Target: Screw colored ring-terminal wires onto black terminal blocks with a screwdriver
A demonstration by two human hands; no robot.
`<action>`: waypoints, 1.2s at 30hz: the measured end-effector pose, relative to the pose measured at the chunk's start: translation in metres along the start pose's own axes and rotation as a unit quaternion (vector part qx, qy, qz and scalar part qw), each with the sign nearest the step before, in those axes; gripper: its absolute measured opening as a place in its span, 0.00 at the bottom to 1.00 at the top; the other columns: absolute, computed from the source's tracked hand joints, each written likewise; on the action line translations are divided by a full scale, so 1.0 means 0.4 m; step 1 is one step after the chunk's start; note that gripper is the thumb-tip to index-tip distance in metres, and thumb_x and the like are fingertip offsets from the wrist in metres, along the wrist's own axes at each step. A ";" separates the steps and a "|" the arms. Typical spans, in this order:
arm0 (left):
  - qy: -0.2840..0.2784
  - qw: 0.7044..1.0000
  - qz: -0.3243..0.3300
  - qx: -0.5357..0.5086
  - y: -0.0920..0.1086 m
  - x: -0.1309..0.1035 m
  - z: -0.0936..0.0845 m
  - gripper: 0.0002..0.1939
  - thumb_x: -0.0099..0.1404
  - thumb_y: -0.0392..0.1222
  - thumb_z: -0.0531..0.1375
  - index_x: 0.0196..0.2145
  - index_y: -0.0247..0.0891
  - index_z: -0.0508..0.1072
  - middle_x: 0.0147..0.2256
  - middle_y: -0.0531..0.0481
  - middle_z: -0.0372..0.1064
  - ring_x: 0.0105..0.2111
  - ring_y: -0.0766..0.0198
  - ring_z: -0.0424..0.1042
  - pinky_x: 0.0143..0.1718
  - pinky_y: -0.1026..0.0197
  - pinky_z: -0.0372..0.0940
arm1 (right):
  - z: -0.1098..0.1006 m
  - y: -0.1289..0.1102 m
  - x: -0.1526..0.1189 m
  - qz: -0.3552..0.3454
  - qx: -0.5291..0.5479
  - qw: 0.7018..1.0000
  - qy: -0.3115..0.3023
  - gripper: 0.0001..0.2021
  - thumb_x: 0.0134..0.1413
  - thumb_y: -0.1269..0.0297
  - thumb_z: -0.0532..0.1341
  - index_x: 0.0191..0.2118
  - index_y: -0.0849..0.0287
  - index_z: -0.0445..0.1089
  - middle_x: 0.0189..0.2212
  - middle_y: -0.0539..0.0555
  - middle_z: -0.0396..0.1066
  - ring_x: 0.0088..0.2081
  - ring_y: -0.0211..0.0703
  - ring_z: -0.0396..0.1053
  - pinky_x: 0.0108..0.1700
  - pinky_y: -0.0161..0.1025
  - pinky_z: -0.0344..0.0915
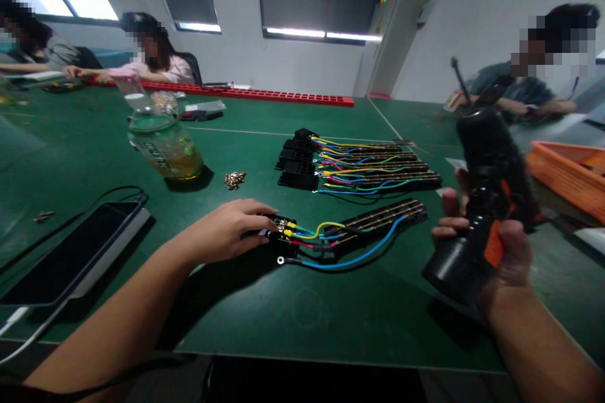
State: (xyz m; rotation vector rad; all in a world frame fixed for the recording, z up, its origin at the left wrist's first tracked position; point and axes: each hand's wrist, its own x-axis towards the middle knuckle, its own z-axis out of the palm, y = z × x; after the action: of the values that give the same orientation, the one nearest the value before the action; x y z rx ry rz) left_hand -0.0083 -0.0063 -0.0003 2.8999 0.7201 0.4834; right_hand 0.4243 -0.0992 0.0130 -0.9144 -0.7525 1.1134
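My left hand (pixel 229 230) pinches the near end of a black terminal block (pixel 283 244), thumb and fingers on either side of it. Yellow, red and green leads run from the block to a black strip with brass-coloured bars (pixel 385 220). A blue wire (pixel 347 264) curves beside them, its ring terminal lying loose on the table. On the right, my right hand (pixel 513 258) is wrapped around a black and orange cordless screwdriver (pixel 486 145), held above the table with its bit pointing up and away. Slight blur softens the tool.
Several similar wired strips (pixel 368 167) lie in a row beyond. A pile of brass screws (pixel 235 180) sits near a bottle of amber drink (pixel 167 148). A phone (pixel 70 252) with cables lies left, an orange basket (pixel 567 173) right. Several people sit across the green table (pixel 246 321).
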 end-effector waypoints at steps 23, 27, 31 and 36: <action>0.010 1.000 0.003 -0.009 0.000 -0.001 0.004 0.11 0.74 0.41 0.61 0.50 0.42 0.79 0.54 0.42 0.76 0.51 0.52 0.77 0.51 0.50 0.74 | 0.153 -0.078 0.001 -0.088 0.151 0.978 -0.113 0.25 0.51 0.55 0.71 0.55 0.54 0.73 0.55 0.60 0.71 0.28 0.30 0.68 0.39 0.43 0.81; 0.013 1.000 0.008 -0.010 -0.003 -0.001 0.005 0.12 0.75 0.42 0.59 0.51 0.42 0.79 0.54 0.41 0.76 0.50 0.53 0.77 0.50 0.50 0.74 | 0.170 -0.101 -0.002 -0.087 0.169 0.972 -0.136 0.18 0.52 0.59 0.71 0.49 0.51 0.75 0.60 0.62 0.68 0.31 0.31 0.72 0.41 0.42 0.81; 0.016 1.000 0.015 -0.018 -0.003 -0.002 0.004 0.12 0.75 0.42 0.59 0.51 0.42 0.79 0.54 0.41 0.76 0.50 0.53 0.77 0.50 0.51 0.74 | 0.201 -0.113 -0.008 -0.084 0.192 0.967 -0.145 0.25 0.48 0.60 0.77 0.51 0.52 0.73 0.58 0.62 0.70 0.32 0.30 0.74 0.40 0.33 0.80; 0.016 1.000 0.014 -0.019 -0.006 -0.006 0.006 0.12 0.74 0.43 0.59 0.51 0.42 0.79 0.55 0.41 0.75 0.51 0.53 0.77 0.51 0.51 0.74 | 0.199 -0.125 -0.012 -0.058 0.122 0.986 -0.102 0.34 0.47 0.48 0.75 0.58 0.59 0.71 0.56 0.68 0.73 0.35 0.37 0.79 0.36 0.29 0.79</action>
State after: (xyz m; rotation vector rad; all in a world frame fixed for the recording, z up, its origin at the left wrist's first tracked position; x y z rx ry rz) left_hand -0.0103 -0.0053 -0.0037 2.8771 0.6678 0.5411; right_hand 0.3742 -0.0943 0.0926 -0.5494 -0.8047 1.1764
